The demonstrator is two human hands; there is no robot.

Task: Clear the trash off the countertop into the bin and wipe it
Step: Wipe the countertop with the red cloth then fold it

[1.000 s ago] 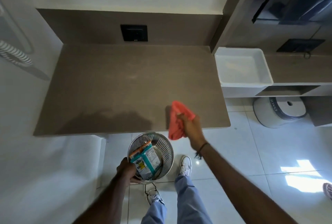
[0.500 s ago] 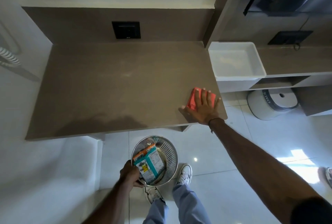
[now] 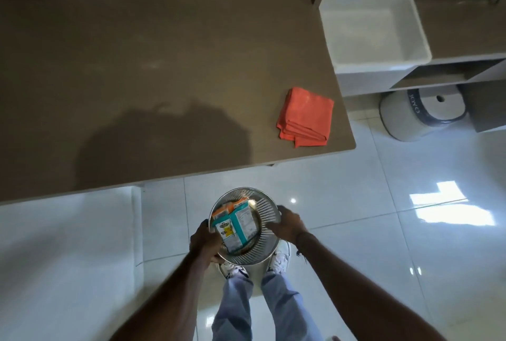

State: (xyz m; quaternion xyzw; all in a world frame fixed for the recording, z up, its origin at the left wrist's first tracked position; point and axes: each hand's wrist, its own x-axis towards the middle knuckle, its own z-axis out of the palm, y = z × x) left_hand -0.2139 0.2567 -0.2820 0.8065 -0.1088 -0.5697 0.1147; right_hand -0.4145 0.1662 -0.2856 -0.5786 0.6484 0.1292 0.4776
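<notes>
A glossy white tiled floor (image 3: 356,231) fills the lower half of the view, with a brown countertop (image 3: 137,67) across the upper left.

Below the counter's front edge, both hands close on the rim of a round metal mesh bin (image 3: 267,220). The left hand (image 3: 204,242) clamps the rim at about eight o'clock, fingers curled over the edge. The right hand (image 3: 287,223) grips it at about three o'clock, fingers bent inward against the ribbed wall. The bin is tipped a little, so its open mouth faces up toward the camera, and it hangs above a pair of white shoes (image 3: 279,258) and light blue trouser legs (image 3: 273,308).

Inside the bin lie teal and orange packets (image 3: 236,224). Their long axis runs roughly from eleven o'clock to five o'clock, with the orange ends pointing toward the counter (the printing is too blurred to read).

From the bin, at about one o'clock, a folded orange cloth (image 3: 306,116) lies flat on the countertop near its right front corner, its stacked folded edges facing the counter's front edge. No hand touches it.

Farther out at one o'clock, a white rectangular tub (image 3: 410,20) sits just beside the counter's right end, and below it on the floor stands a round grey container (image 3: 405,121) with a dark-rimmed lid.
</notes>
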